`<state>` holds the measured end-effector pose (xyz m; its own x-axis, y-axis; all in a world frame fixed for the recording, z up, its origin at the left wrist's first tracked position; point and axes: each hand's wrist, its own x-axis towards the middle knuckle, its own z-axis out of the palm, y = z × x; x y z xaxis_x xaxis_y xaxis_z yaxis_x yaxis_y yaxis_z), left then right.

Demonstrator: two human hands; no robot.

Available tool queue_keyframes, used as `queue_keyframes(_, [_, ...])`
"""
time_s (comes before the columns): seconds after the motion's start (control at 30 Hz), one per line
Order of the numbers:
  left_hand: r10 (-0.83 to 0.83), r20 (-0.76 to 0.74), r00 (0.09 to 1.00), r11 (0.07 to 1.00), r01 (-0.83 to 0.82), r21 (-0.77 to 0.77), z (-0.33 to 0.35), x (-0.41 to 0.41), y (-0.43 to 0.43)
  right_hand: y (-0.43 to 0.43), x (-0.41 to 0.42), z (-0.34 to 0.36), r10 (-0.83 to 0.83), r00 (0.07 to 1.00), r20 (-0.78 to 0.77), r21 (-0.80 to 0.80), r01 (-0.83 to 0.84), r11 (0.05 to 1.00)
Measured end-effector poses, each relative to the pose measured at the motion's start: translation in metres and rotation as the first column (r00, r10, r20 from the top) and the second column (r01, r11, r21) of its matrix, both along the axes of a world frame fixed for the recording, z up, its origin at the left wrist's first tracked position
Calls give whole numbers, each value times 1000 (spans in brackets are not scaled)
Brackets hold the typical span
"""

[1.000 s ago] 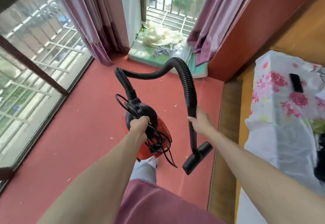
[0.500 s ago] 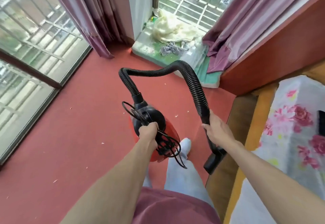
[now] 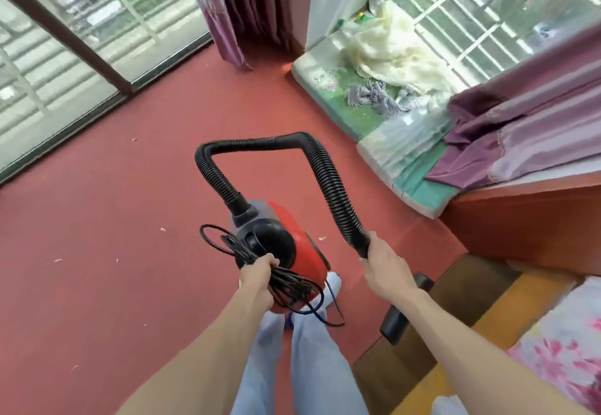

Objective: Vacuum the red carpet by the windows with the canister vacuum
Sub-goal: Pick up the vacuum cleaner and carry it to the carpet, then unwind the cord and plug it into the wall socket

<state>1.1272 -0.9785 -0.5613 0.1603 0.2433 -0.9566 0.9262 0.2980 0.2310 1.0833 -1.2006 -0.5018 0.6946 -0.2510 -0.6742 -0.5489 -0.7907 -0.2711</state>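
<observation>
I carry a red and black canister vacuum [image 3: 292,245] above the red carpet [image 3: 97,235]. My left hand [image 3: 258,279] grips its handle together with a bundle of black power cord [image 3: 289,287] that dangles below. A ribbed black hose [image 3: 328,180] arches from the canister's front over to my right hand [image 3: 383,268], which grips the hose's lower end. Below that hand the black floor nozzle [image 3: 395,323] hangs over the carpet's edge. Small pale scraps [image 3: 322,238] lie scattered on the carpet.
Floor-to-ceiling windows [image 3: 65,56] run along the left and back. Purple curtains [image 3: 240,7] hang in the corner and drape at the right [image 3: 520,131]. A low cushioned ledge [image 3: 351,115] holds cloths. A wooden step [image 3: 432,333] and a floral-covered bed [image 3: 566,349] lie at the right.
I have stepped forward onto the carpet, bringing the window corner and ledge closer. The canister and hose travelled along in both hands, and the nozzle hangs lower at the right.
</observation>
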Motion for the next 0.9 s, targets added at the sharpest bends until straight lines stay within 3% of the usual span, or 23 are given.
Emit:
queue_keyframes(0.2, [167,-91,982,985,-171,-36,-100,4,-33,-7,43,-105,149,988,-51,-64,-152,986])
queue_keyframes(0.47, [294,-94,951,953,-300,-55,-208,20,-41,-1,78,-233,215,976,-42,-125,-218,968])
queue_keyframes(0.67, [318,-98,943,935,-329,-135,-258,38,-41,-5,94,-300,117,991,-71,-67,-122,990])
queue_keyframes(0.9, [293,-71,954,945,-300,-129,-297,50,-22,-3,124,-339,-47,998,52,2,47,999])
